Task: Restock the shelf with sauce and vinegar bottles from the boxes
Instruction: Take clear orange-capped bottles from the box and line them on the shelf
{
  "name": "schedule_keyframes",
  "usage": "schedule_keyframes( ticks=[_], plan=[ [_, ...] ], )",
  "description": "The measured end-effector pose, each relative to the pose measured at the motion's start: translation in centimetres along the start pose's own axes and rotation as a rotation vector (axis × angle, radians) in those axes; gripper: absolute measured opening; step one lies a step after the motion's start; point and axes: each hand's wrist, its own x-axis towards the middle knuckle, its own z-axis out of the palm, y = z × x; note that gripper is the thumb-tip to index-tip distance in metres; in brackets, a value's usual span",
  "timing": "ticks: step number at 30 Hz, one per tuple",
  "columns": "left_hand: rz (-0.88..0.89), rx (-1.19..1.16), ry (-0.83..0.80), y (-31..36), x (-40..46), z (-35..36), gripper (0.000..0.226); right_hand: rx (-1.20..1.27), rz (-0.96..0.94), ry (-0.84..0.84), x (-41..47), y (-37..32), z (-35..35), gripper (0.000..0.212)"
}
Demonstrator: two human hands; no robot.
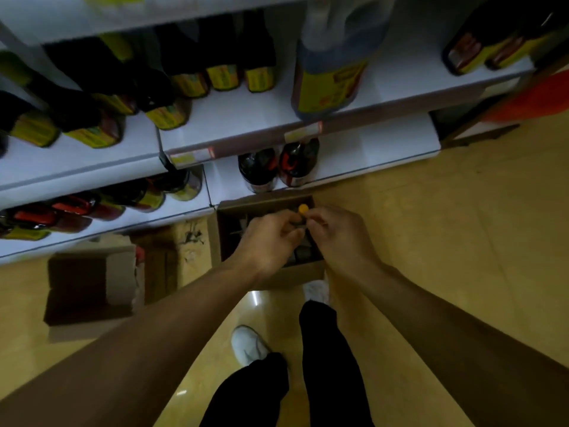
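1. Head view, looking down. The landmark is an open cardboard box on a glossy yellow floor, its far edge touching the bottom white shelf.
2. Both hands meet over the box's far right corner, around a dark bottle with a yellow cap. The cap pokes up just beyond the fingertips, so the bottle appears to stand upright, long axis vertical.
3. The left hand curls its fingers at the bottle's neck from the left; the right hand pinches from the right. Blur hides how firmly each grips. Both are equally near.
4. Judgement: the lift goes straight up, then away from the person, towards the shelf just beyond the box.
5. Directly beyond the box, two dark, glossy bottles with red tops stand on the bottom shelf, with bare shelf to their right.
6. Left of the box lies a second open box, of matte brown card. Higher shelves hold dark bottles with yellow labels and a large jug.
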Motion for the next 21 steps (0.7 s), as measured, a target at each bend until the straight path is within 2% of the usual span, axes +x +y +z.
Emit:
schedule_keyframes(
  ticks=[3, 10, 14, 16, 21],
  plan=[
    [-0.03, 0.025, -0.017, -2.1, 2.3, 2.2, 0.024, -0.142, 0.051, -0.077, 1.9, 3.0, 2.3, 0.025],
    [-0.142, 0.066, -0.08, -9.2, 8.4, 7.6, 0.029, -0.311, 0.065, -0.13, 6.8, 11.3, 8.2, 0.029],
    [-0.168, 0.12, -0.004, -12.4, 11.1, 9.5, 0.03, -0.409, 0.036, -0.151, 10.1, 14.4, 11.0, 0.026],
    [-0.184, 0.097, -0.013, -14.0, 12.7, 10.2, 0.033, -0.459, 0.035, -0.186, 11.7, 15.5, 12.3, 0.024],
    [-0.213, 0.007, -0.032, -16.9, 15.7, 11.2, 0.037, -0.663, -0.02, -0.295, 14.9, 17.3, 15.2, 0.038]
  ],
)
